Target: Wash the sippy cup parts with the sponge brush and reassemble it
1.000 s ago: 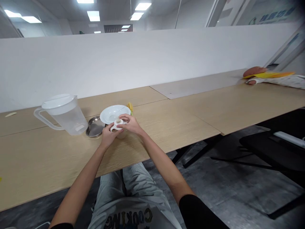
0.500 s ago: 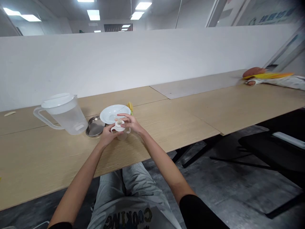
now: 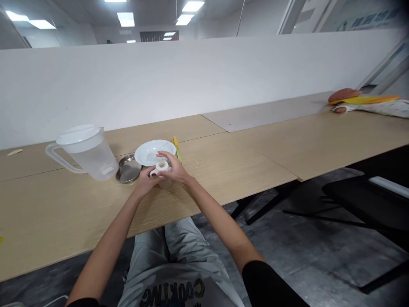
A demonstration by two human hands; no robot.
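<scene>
Between my hands is a baby bottle (image 3: pixel 162 166) with a white collar, side handles and a clear lower body; it stands upright just over the near part of the table. My left hand (image 3: pixel 147 181) grips it from the left at the collar and handle. From the right, my right hand (image 3: pixel 175 168) closes thumb and fingers round the white top, one finger raised. Right behind the bottle sits a white plate (image 3: pixel 150 149). A metal kidney dish (image 3: pixel 128 169) lies to the left of my left hand.
Farther left stands a clear pitcher (image 3: pixel 92 155) with a white lid. A yellow-and-green object (image 3: pixel 175 143) lies by the plate's right edge. At the table's far right are a brown rounded item (image 3: pixel 344 94) and yellow cloth (image 3: pixel 364 99). A black chair (image 3: pixel 358 196) stands at right.
My right hand has turned slightly round the bottle's top, and its handle on the right is now hidden behind my fingers. The camera view has shifted a little.
</scene>
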